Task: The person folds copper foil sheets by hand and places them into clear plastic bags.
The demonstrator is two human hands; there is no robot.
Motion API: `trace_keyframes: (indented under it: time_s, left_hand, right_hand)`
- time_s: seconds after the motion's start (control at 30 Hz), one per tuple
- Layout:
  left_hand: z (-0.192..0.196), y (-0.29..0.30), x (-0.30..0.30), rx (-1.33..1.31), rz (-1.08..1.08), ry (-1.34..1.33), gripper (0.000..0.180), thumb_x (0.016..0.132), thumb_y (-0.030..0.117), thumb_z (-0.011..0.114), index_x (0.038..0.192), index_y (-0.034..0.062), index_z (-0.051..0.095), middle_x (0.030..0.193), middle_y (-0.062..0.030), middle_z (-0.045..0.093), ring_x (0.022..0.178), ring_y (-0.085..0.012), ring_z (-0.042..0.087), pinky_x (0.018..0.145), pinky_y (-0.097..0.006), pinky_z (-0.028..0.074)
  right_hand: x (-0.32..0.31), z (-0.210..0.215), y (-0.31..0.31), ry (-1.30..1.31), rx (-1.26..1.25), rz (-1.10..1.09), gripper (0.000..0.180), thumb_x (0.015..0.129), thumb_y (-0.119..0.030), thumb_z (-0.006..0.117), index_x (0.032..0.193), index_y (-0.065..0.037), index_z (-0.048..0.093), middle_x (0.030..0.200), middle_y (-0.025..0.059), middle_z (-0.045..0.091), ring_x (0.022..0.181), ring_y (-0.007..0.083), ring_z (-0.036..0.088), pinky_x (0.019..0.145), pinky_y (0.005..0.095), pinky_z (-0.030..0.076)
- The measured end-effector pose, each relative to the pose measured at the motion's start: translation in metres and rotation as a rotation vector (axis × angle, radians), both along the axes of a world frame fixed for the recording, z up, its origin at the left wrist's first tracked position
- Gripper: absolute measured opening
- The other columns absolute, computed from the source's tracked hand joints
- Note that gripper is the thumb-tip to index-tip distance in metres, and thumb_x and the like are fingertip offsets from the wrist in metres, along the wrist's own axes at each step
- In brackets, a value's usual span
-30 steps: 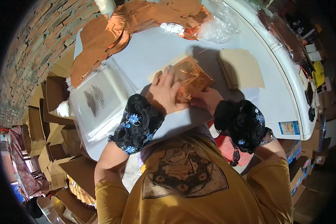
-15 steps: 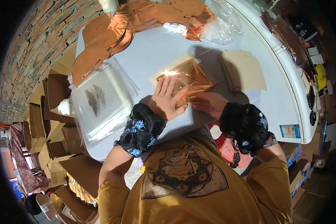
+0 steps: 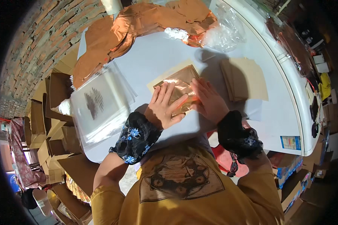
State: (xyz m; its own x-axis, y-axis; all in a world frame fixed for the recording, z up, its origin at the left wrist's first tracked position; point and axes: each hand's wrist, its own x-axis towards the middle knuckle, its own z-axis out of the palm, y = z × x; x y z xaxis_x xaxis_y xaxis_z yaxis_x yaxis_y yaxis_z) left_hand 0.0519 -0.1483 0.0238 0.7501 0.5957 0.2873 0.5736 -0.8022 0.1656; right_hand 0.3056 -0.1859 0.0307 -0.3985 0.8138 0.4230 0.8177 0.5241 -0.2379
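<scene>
A shiny copper-coloured foil sheet (image 3: 181, 77), folded into a squarish shape, lies on a beige card (image 3: 159, 78) whose edges show around it. My left hand (image 3: 163, 105) rests flat on the foil's near left part, fingers stretched out. On its right side lies my right hand (image 3: 211, 100), fingers extended and pressing the foil's right edge. Neither hand grips anything. Both palms hide the near corners of the foil.
The white table (image 3: 146, 56) carries clear plastic bags (image 3: 112, 97) at left and a stack of beige cards (image 3: 248, 78) at right. Copper foil sheets (image 3: 139, 18) and crumpled clear plastic (image 3: 227, 32) lie along the back. Cardboard boxes (image 3: 58, 93) stand beyond the left edge.
My right hand has moved up onto the foil and flattened against its right side. The foil's raised right part now lies folded inward and flatter. My left hand stays on it.
</scene>
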Motion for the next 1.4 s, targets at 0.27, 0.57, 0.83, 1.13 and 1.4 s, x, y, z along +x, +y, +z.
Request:
trace_keyframes:
  time_s: [0.27, 0.57, 0.83, 1.13, 1.4]
  left_hand:
    - [0.006, 0.001, 0.001, -0.039, -0.001, 0.021, 0.067, 0.091, 0.058, 0.053, 0.151, 0.0294, 0.041, 0.16, -0.0239, 0.022, 0.148, -0.0453, 0.02, 0.12, -0.056, 0.016]
    - [0.012, 0.0, 0.002, -0.081, 0.009, 0.062, 0.069, 0.092, 0.06, 0.051, 0.152, 0.0288, 0.038, 0.16, -0.0244, 0.021, 0.149, -0.0442, 0.017, 0.121, -0.055, 0.013]
    - [0.013, 0.0, 0.002, -0.072, 0.004, 0.032, 0.072, 0.091, 0.06, 0.053, 0.153, 0.0261, 0.037, 0.16, -0.0248, 0.02, 0.15, -0.0428, 0.015, 0.121, -0.055, 0.012]
    - [0.007, 0.0, 0.0, -0.062, 0.001, -0.061, 0.07, 0.09, 0.06, 0.056, 0.15, 0.0247, 0.042, 0.159, -0.0245, 0.023, 0.149, -0.0422, 0.021, 0.12, -0.057, 0.014]
    - [0.003, -0.002, 0.002, -0.035, 0.022, -0.033, 0.07, 0.09, 0.063, 0.053, 0.149, 0.026, 0.043, 0.16, -0.0227, 0.024, 0.149, -0.0407, 0.022, 0.118, -0.064, 0.011]
  right_hand:
    - [0.005, -0.001, 0.015, -0.068, -0.084, 0.049, 0.058, 0.096, -0.035, 0.057, 0.143, -0.001, 0.044, 0.15, 0.0171, 0.043, 0.139, 0.0374, 0.039, 0.114, 0.0469, 0.032]
    - [-0.001, 0.003, 0.092, 0.481, -0.364, -0.249, 0.04, 0.08, -0.022, 0.08, 0.108, 0.002, 0.063, 0.099, 0.0132, 0.069, 0.09, 0.0229, 0.067, 0.082, 0.0343, 0.053]
    - [-0.003, -0.011, 0.111, 0.753, -0.499, -0.312, 0.036, 0.077, -0.028, 0.077, 0.096, 0.001, 0.067, 0.092, 0.0164, 0.071, 0.087, 0.0282, 0.068, 0.079, 0.0375, 0.052]
    - [-0.014, -0.004, 0.108, 0.589, -0.452, -0.398, 0.021, 0.09, -0.022, 0.068, 0.092, -0.001, 0.067, 0.079, 0.0103, 0.069, 0.075, 0.0185, 0.066, 0.072, 0.033, 0.051]
    - [-0.021, -0.03, 0.103, 0.322, 0.086, -0.355, 0.016, 0.092, -0.015, 0.059, 0.107, -0.009, 0.063, 0.099, 0.0114, 0.061, 0.094, 0.0325, 0.06, 0.083, 0.0422, 0.049]
